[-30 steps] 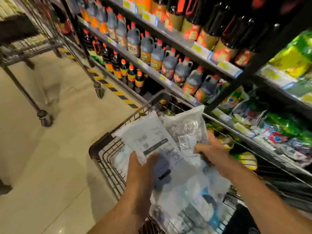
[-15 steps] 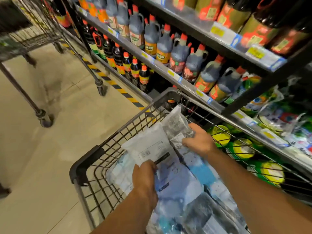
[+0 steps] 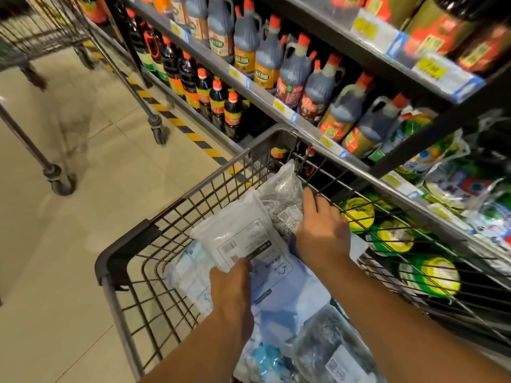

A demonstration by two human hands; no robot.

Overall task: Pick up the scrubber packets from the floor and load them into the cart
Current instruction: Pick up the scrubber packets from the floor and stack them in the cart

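In the head view, both arms reach down into a wire shopping cart [image 3: 154, 244] that stands on the beige tiled floor [image 3: 83, 244], close beside a store shelf [image 3: 265, 98]. The left hand [image 3: 232, 288] holds the near edge of a white scrubber packet [image 3: 237, 239] with a printed label; its fingers are curled onto the packet, which leans tilted with its far end raised toward the front of the cart. The right hand [image 3: 320, 230] lies on a clear packet of steel scrubbers [image 3: 282, 194]; the thumb points forward, and the other fingers bend over the right side of this packet, near the right wall of the cart. I cannot tell if these fingers close fully around it. The two packets touch each other and rest on top of more packets [image 3: 290, 302] that fill the cart, some white and blue, and one dark packet [image 3: 326, 346] close to the camera.

The shelf carries dark sauce bottles [image 3: 293, 70] with red caps, and the lower level holds green and yellow packages [image 3: 431, 275]. A yellow and black stripe [image 3: 177, 123] runs along the floor at the foot of the shelf. A second cart [image 3: 36, 31] stands further back on the left, well apart from the first one.
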